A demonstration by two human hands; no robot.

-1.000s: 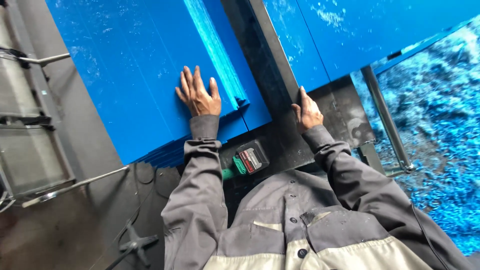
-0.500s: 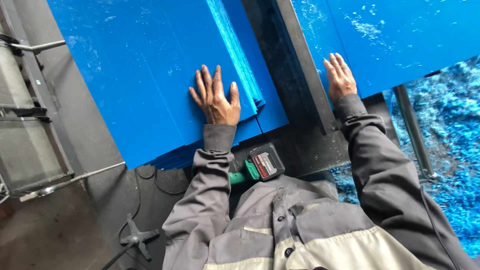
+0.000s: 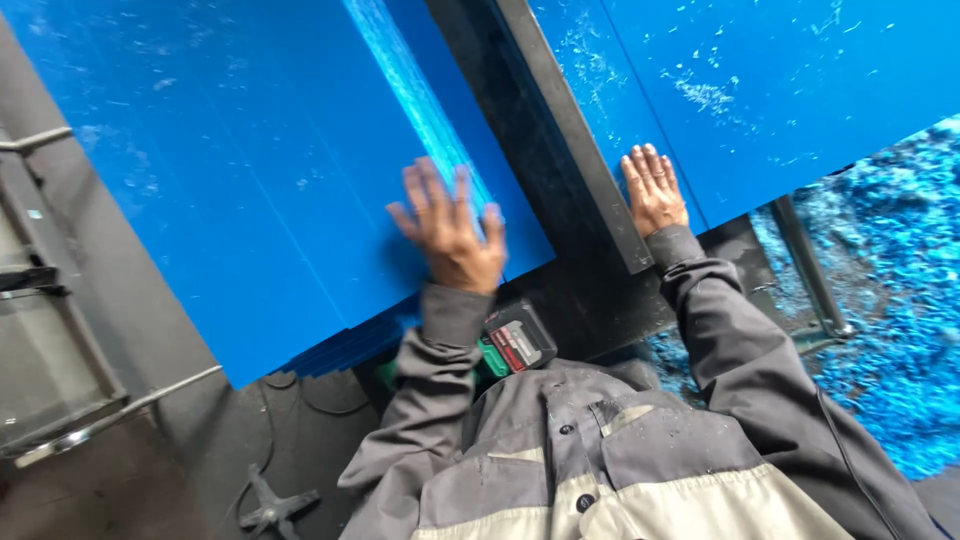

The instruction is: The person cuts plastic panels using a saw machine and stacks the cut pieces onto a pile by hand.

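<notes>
My left hand [image 3: 450,228] lies flat, fingers spread, on the near edge of a big blue sheet [image 3: 250,170] that tops a stack of blue sheets. My right hand [image 3: 653,188] rests flat, fingers together, on the near edge of a second blue sheet [image 3: 780,90] to the right. A dark metal bar [image 3: 570,130] runs between the two sheets. Neither hand holds anything. Both arms are in grey work-jacket sleeves.
A green and black cordless tool with a red-labelled battery [image 3: 510,345] lies just under my left wrist. Blue shavings [image 3: 880,300] pile up at the right. A grey metal frame with rails [image 3: 50,330] stands at the left; a black star knob [image 3: 275,500] lies on the floor.
Both hands have slid forward over the blue sheets, and the view has shifted so the sheets fill more of the picture. The left hand is slightly blurred with motion.
</notes>
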